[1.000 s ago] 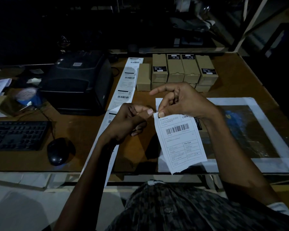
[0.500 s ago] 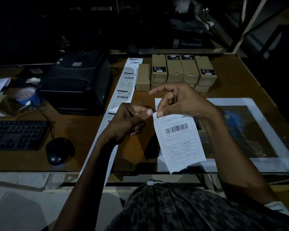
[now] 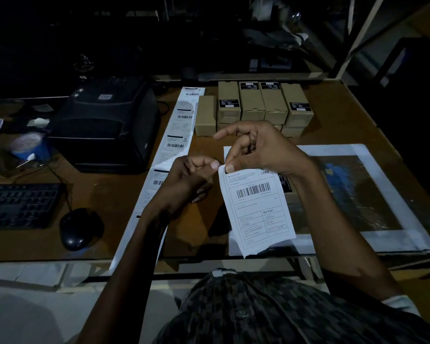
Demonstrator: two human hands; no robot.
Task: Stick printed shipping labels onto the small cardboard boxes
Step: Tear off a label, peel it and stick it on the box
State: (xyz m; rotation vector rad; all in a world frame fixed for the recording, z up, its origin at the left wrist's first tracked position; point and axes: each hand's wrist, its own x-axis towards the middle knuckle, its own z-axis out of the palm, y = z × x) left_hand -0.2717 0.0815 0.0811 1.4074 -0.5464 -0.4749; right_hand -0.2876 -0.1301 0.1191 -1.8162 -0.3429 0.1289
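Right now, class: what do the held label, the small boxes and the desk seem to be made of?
Label: thin matte white paper; it curls, with a ragged lower edge.
Boxes: plain brown matte cardboard, judging by folded tuck flaps.
Desk: probably wood or laminate; smooth brown, faint sheen.

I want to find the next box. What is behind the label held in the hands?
Behind the label, a cardboard box with a black sticker lies on a white-bordered sheet. The label and right hand cover most of it.
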